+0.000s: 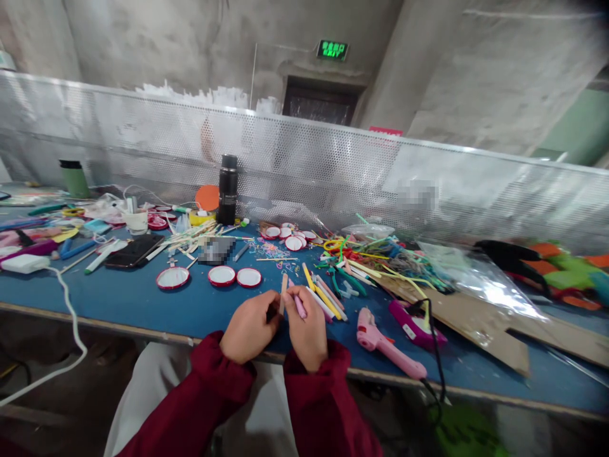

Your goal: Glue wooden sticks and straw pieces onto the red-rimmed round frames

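1. Both grips are pinched shut: your left hand [250, 327] closes thumb and fingers on the lower end of a thin tan stick [283, 293], and your right hand [307, 330] is curled round a pink stick [300, 307], its fingertips also meeting the tan one.
2. You hold the two sticks just above the near edge of the blue tabletop [200, 304], between your hands; the tan stick stands nearly upright and its top pokes out above your knuckles.
3. Judge them as very light and slim, probably straws or craft sticks; which, you cannot tell from here. If they are hollow, a hard squeeze would likely crease them.
4. Smooth, narrow stock like this may roll or slip between fingertips, so a pinch close to the working end, with the other hand steadying lower down, looks the safest hold.
5. Just right of your hands lies a fan of loose sticks [326, 298] in yellow, pink and white, easy to nudge off the edge.
6. Further right, a pink glue gun [387, 343] rests on the tabletop with its cord trailing over the edge; its tip may be hot, so keep your sleeve off it.
7. Three red-rimmed lids [209, 277] lie beyond your left hand, well apart from the sticks.
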Demonstrator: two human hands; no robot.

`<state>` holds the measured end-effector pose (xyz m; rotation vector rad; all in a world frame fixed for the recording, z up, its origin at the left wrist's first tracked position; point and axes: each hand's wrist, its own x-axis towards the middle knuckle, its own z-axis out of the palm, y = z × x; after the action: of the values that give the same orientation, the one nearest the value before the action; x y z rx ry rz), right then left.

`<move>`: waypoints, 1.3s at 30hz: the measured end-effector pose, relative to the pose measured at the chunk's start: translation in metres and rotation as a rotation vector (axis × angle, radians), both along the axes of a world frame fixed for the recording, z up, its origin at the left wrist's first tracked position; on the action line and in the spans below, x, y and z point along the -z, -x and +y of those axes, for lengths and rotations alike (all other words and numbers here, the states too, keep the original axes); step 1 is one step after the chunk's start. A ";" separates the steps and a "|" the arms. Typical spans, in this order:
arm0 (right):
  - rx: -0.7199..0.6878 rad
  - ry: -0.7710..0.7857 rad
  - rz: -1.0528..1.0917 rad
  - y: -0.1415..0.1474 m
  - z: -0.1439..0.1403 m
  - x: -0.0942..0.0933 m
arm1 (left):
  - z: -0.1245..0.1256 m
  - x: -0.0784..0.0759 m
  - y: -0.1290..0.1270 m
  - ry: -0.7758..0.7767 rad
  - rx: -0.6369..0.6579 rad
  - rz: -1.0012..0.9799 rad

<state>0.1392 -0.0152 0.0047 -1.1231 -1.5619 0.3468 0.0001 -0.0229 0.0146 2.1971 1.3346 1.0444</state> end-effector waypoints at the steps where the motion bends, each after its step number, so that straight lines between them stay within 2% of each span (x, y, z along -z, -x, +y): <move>1: -0.002 0.003 0.001 0.000 0.000 0.000 | 0.000 0.000 0.000 0.000 -0.002 0.003; 29: -0.015 0.016 -0.024 0.000 0.000 0.000 | -0.001 0.001 -0.001 -0.037 -0.032 0.062; 39: -0.023 0.025 -0.031 0.000 -0.001 -0.001 | -0.001 0.000 -0.001 -0.011 -0.021 -0.010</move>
<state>0.1393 -0.0157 0.0055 -1.1357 -1.6023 0.3670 0.0009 -0.0243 0.0149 2.1876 1.3532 1.0715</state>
